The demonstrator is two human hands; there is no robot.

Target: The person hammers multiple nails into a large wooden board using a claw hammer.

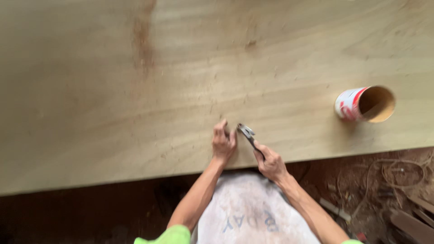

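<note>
A broad sheet of pale plywood (135,90) fills most of our view, lying flat like a bench, its near edge against our body. Below it we see a dark dirt floor (389,199) littered with wire and scraps. A red and white tin can (364,105) lies on its side well to the right, mouth open. Our right hand (271,163) is wrapped tight around the handles of metal pliers (247,134), whose head tips down onto the sheet. Our left hand (224,142) rests just beside that head, fingers curled and pressed to the wood, holding nothing we can make out. We judge a steady left hand and a slow, levered pull would serve best here.
</note>
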